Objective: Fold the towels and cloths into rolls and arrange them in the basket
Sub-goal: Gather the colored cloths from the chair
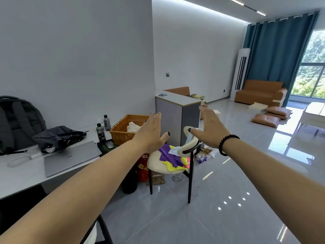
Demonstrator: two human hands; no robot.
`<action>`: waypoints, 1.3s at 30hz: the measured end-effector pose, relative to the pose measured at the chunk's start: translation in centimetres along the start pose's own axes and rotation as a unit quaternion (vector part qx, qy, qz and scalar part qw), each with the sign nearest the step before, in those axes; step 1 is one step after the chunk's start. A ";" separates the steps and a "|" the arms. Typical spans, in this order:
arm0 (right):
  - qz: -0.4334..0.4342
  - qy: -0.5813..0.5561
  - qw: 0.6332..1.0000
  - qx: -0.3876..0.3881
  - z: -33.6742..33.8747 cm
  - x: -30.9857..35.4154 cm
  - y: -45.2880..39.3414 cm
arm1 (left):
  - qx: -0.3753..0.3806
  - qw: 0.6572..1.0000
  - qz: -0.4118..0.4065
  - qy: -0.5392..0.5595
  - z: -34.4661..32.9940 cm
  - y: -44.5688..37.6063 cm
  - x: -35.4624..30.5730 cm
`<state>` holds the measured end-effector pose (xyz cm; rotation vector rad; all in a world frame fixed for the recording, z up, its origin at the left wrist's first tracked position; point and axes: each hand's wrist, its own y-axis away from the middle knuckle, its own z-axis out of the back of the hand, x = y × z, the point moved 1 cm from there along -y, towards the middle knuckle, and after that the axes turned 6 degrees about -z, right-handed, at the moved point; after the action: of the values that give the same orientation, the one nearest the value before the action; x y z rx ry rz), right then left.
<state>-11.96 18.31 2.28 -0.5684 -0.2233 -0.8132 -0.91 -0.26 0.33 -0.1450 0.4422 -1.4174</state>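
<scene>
Both grips released: left hand (150,132) and right hand (210,127) hover flat-fingered, holding nothing. Likely next: picking purple and yellow cloths (173,158) from the cream-cushioned chair (156,162) for the woven orange wicker basket (121,132).

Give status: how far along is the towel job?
Barely started. Done: a white cloth already sits in the basket on the desk; whether it is rolled, I cannot tell. In hand: nothing; the left hand and right hand are held out open and empty. Left: purple and yellow cloths lie loose on the chair.
</scene>
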 end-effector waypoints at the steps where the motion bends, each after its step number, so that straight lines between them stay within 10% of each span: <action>1: -0.004 -0.002 1.000 0.002 -0.5 -0.1 -0.4 | 0.004 1.000 0.003 -0.003 -0.3 -0.3 0.2; 39: -0.112 -0.117 0.982 0.097 -25.8 -11.5 -31.8 | 0.103 0.982 0.055 0.151 -20.2 -29.8 23.6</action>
<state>-43.80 -6.39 -11.18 -0.4592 -0.5839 -0.9296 -33.95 -24.72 -12.38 0.2626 0.5404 -1.3716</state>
